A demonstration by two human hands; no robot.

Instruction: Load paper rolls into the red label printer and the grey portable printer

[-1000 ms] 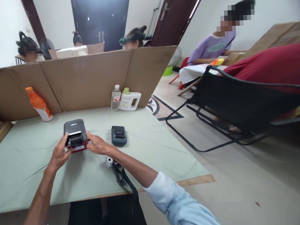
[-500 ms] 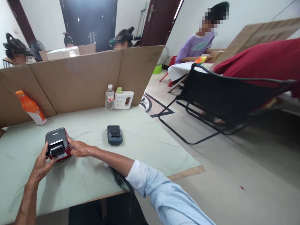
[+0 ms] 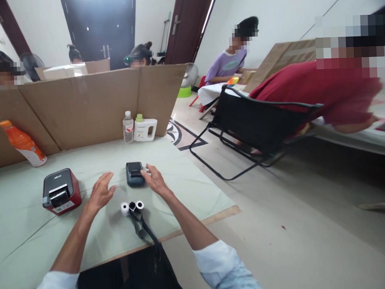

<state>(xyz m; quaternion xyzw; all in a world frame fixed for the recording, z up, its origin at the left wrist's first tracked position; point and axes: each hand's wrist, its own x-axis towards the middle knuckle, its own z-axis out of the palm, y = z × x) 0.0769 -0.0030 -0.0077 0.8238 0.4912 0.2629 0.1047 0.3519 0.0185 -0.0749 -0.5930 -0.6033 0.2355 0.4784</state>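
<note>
On the big green table [image 3: 187, 178] I see my 2 hands out in front of me. Behind it stands a brown cardboard wall [image 3: 84, 106], and other people sit past it and off to the right.

At the left sits the red printer [image 3: 60, 191], with a black top. Neither hand touches it now. It looks like a hard, chunky box, likely a bit heavy for 1 hand.

Near the middle lies the small dark printer [image 3: 134, 173], flat on the table. My right hand [image 3: 154, 179] has its fingertips on the right edge of it, fingers spread and a little bent, not gripping. My left hand [image 3: 101, 194] hovers just left of it with fingers wide apart, holding nothing.

I think this small printer is a hard plastic box, light enough for 1 hand. Its smooth shell may slip, so I would take it by the 2 long sides, thumb on one and fingers on the other, and keep off the lid on top.

Close to me lie 2 small white paper rolls [image 3: 124, 208] with a black strap [image 3: 141, 224] between them. They look very light and could roll away.
</note>
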